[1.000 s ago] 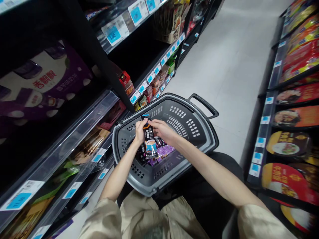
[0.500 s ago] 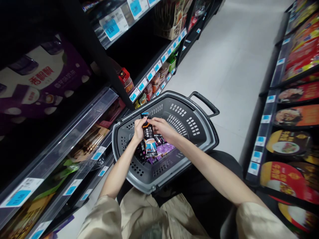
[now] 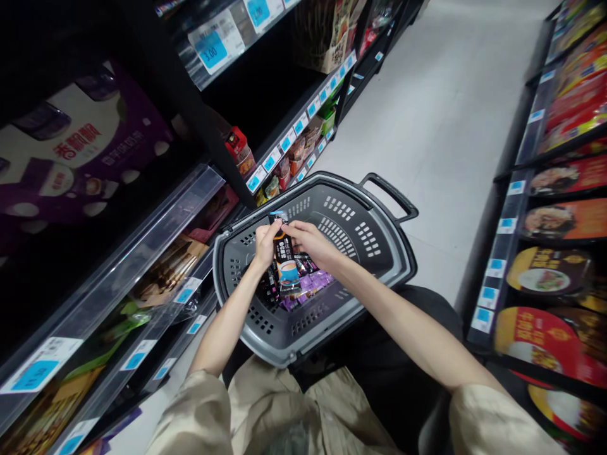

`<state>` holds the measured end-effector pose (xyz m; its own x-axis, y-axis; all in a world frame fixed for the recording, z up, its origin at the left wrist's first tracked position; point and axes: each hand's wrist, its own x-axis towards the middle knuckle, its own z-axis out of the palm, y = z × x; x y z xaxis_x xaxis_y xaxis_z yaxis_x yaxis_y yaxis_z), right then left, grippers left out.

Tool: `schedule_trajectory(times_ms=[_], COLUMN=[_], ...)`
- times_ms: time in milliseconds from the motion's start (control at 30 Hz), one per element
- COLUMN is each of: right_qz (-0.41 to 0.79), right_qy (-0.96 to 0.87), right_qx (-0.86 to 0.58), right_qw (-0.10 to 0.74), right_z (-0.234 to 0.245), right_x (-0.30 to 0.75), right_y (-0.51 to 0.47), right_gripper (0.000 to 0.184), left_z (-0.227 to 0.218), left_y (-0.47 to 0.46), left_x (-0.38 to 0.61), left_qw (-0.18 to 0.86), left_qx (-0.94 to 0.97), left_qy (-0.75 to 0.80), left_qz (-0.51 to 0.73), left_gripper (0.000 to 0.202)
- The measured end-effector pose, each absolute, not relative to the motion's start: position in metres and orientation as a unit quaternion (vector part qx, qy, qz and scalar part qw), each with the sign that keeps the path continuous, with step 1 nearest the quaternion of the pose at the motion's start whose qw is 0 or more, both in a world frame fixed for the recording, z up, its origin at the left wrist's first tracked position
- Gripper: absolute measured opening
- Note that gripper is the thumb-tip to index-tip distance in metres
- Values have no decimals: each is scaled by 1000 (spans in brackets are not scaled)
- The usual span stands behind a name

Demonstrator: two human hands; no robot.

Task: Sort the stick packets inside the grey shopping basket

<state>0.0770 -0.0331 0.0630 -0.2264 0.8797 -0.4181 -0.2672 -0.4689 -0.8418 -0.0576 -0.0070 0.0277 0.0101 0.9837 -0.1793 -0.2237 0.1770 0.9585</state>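
Both my hands meet over a grey plastic shopping basket (image 3: 379,265) resting on my lap. My left hand (image 3: 263,245) and my right hand (image 3: 308,243) each pinch the top of a long black drink-mix sachet (image 3: 284,259) with a cup pictured on it, holding it upright above the basket. Purple and dark sachets (image 3: 310,284) lie on the basket's floor under it.
Black store shelves (image 3: 156,253) with blue price tags run along my left, holding purple boxes (image 3: 76,164) and snack packs. Another shelf (image 3: 559,221) of red and orange packaged foods lines the right. Light floor (image 3: 427,126) of the aisle stretches ahead.
The sachet has risen slightly in both hands and the view has shifted a little; the grip is unchanged.
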Motion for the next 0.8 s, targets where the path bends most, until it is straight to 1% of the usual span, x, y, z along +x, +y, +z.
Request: schedule_trajectory(times_ms=[133, 233, 300, 367, 533, 700, 800], right_qz=[675, 581, 535, 533, 570, 577, 570], right_qy=[-384, -478, -517, -522, -500, -485, -488], right_qx=[-477, -488, -497, -501, -482, -470, -481], right_qw=[411, 442, 446, 438, 440, 458, 454], right_z=[59, 58, 58, 58, 57, 56, 54], right_x=[76, 77, 78, 80, 82, 81, 81], right_y=[-32, -32, -32, -32, -31, -30, -28], right_gripper=[44, 46, 45, 45, 47, 51, 51], left_z=[25, 18, 14, 10, 9, 13, 13], left_y=[-7, -6, -6, -6, -7, -7, -6], left_x=[-59, -61, -62, -63, -62, -59, -59], left_qw=[608, 607, 598, 593, 598, 600, 596], left_qx=[384, 392, 408, 424, 429, 426, 425], left_qy=[470, 449, 439, 437, 449, 451, 465], left_qz=[512, 526, 532, 527, 505, 504, 498], left_gripper=[62, 62, 62, 63, 63, 66, 67])
